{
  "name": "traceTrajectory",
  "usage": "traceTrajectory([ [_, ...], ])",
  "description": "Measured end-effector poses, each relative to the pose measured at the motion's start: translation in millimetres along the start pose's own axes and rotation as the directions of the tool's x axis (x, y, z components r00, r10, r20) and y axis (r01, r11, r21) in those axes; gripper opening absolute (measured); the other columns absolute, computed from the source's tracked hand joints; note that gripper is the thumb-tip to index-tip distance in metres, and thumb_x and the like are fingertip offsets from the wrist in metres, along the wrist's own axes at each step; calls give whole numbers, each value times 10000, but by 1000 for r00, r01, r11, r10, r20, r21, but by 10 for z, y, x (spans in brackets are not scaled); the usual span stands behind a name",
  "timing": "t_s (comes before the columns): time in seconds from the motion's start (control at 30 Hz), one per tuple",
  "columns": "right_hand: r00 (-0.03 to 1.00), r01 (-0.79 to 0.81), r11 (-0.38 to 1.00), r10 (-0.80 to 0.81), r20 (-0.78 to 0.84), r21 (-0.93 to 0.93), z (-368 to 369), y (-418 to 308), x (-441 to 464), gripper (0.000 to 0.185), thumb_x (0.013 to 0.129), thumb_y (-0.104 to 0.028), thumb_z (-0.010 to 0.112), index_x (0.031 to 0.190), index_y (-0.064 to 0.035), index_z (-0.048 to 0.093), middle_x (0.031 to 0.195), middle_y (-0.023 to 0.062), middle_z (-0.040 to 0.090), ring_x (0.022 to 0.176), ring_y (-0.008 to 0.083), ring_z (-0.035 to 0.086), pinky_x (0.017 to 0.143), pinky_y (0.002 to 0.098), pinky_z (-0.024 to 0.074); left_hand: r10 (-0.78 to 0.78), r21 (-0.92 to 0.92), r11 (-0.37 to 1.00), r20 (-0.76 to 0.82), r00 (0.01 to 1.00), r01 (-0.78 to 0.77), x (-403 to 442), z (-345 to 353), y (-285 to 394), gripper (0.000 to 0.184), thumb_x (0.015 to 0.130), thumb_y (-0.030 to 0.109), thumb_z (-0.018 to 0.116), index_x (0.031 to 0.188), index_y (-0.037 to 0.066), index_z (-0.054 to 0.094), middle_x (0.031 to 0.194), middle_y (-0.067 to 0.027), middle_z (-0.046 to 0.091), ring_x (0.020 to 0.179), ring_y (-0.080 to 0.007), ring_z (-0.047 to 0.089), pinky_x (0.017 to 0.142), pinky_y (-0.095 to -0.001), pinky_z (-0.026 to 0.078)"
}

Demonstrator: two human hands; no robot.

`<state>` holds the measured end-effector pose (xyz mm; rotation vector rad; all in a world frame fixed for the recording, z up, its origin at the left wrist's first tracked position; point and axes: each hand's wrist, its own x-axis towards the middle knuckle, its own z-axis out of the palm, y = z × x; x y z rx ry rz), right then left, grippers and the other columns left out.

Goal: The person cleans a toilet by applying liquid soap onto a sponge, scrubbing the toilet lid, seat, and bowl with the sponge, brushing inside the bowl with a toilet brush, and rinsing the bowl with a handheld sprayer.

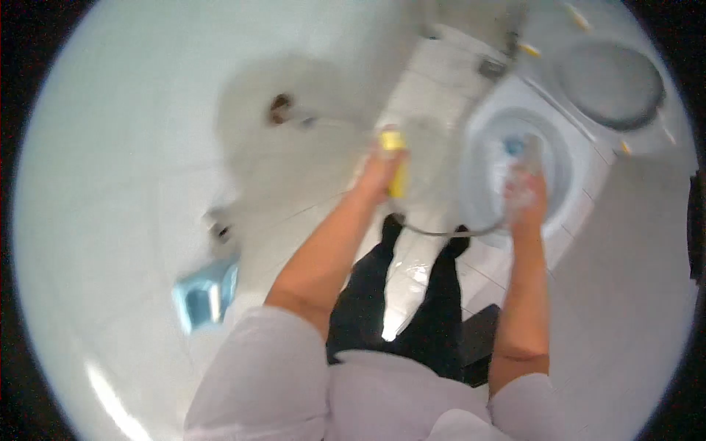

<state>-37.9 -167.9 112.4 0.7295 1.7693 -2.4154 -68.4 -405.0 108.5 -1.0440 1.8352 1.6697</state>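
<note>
My left hand (376, 175) is closed around a yellow bottle (398, 180), held upright over the tiled floor, left of the toilet. My right hand (525, 197) is over the toilet bowl (482, 180), smeared by motion, its fingers wrapped around a pale grey hand sprayer (534, 153) whose outline is blurred. A thin grey hose (441, 234) curves from below my left hand toward my right wrist. Inside the bowl, a blue patch (514, 145) shows just beyond my right hand; I cannot make out what it is.
A round grey lid (610, 84) stands behind the bowl. A brown-and-metal wall fitting (281, 109) and a light blue holder (206, 295) are on the left. A dark box-like thing (479, 339) is beside my right leg. The floor tiles (412, 275) look wet.
</note>
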Motion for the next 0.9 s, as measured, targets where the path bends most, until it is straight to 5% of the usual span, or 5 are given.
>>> traceTrajectory([
  [0.2, 998, 35, 976, -21, 67, -217, 90, -88, -548, 296, 820, -111, 443, 1099, -24, 390, 863, 72, 476, 655, 123, 469, 544, 238, 399, 566, 377, 762, 6, 824, -527, -906, -893, 231, 540, 756, 174, 574, 1181, 66, 258, 971, -162, 506, 805, -281, 543, 735, -358, 453],
  [0.47, 978, 62, 972, -14, 207, -228, 45, -263, -752, 304, 773, -26, 458, 1072, -20, 404, 926, 83, 475, 685, 158, 476, 586, 272, 411, 636, 671, 641, -193, 747, -372, -1938, -2022, 528, 514, 713, 216, 579, 1118, 11, 339, 1032, -213, 490, 971, -333, 505, 809, -374, 409],
  [0.53, 829, -531, 831, 550, -103, 165, -271, -61, -529, 357, 766, -48, 492, 1112, -15, 412, 962, 107, 514, 739, 226, 514, 681, 334, 418, 600, 686, 646, -185, 778, -335, -2094, -2061, 506, 516, 708, 213, 575, 1120, 5, 345, 1080, -213, 457, 1001, -332, 476, 851, -362, 380],
  [0.67, 953, 293, 693, -153, 263, -659, -103, -429, -506, 382, 800, -101, 495, 1161, -10, 407, 922, 128, 571, 838, 295, 533, 769, 358, 407, 674, 701, 582, -130, 727, -413, -2203, -2052, 362, 508, 682, 151, 594, 1106, 8, 354, 1061, -179, 421, 1007, -296, 449, 875, -352, 352],
  [0.9, 983, 169, 961, -147, 111, -219, 112, -1334, -231, 258, 858, -286, 462, 1029, -95, 444, 805, 28, 476, 570, 122, 453, 477, 248, 408, 696, 630, 564, -14, 718, -534, -2228, -1901, 418, 494, 685, 124, 596, 1108, 43, 355, 1053, -125, 415, 994, -281, 434, 880, -353, 338],
])
